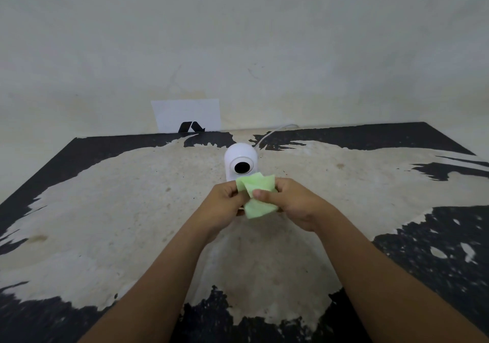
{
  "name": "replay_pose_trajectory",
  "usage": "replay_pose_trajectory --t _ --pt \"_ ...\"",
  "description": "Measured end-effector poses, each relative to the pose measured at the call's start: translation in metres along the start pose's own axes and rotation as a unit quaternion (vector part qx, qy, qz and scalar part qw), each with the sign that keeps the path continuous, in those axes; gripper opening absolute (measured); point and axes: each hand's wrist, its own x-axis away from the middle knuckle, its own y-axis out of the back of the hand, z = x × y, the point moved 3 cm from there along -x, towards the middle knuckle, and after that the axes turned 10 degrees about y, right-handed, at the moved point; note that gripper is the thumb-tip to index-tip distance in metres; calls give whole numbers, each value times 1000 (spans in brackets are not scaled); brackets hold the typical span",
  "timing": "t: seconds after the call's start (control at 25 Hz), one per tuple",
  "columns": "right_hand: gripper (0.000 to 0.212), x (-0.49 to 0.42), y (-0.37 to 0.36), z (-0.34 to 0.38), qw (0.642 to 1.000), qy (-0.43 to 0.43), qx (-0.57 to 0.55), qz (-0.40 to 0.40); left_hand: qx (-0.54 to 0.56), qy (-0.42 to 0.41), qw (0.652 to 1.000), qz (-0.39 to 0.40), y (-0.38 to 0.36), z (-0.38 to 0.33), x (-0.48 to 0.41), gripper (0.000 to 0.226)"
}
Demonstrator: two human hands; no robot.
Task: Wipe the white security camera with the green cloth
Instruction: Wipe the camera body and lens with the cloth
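In the head view, we held the green cloth bunched between both hands, just in front of the white security camera. Our left hand was closed on the cloth's left side, its fingers curled around the folds. Our right hand was closed on the right side, with the thumb pressed across the top of the cloth. The cloth's upper corners stood up in front of the camera's lower body and hid its base; we could not tell whether cloth and camera touched. The camera stood upright on the counter, its round dark lens facing us. Behind the camera, a white cable ran from its back toward the wall. To the left of that cable, behind the camera, a white card with a black mark leaned against the wall. The counter around the camera was pale and worn, with black patches toward its edges.
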Motion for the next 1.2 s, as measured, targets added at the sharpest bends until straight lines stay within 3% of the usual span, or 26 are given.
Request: replay_pose_trajectory --t 0.08,0.16,0.24,0.32,0.44,0.52,0.68,0.84,1.04,1.2 --pt "20 -1 3 -6 999 -2 0 -32 7 4 1000 -13 4 -3 -3 21" --pt "7 -5 14 -7 990 16 -3 -142 -8 -3 997 -82 16 -6 -5 15" --pt "7 -7 30 -6 961 40 23 -274 -15 -20 980 -196 32 -11 -13 13" --pt "13 -10 31 -3 937 45 127 -321 36 -12 972 -231 40 -16 -22 17" --pt "26 -20 8 -2 932 19 251 -260 110 22 981 -161 31 -19 -37 35" --pt "30 -25 -11 0 937 33 275 -213 114 32 983 -143 27 -19 -42 30" --pt "45 -29 -30 2 959 69 226 -158 131 43 982 -129 30 -16 -46 29" --pt "66 -37 -37 7 982 15 114 -152 112 44 986 -116 34 -15 -48 32" --pt "69 -40 -44 31 970 91 161 -155 89 59 992 -67 41 -16 -50 30" --pt "90 -33 -53 -1 973 16 171 -154 99 54 991 -78 40 -15 -51 31"
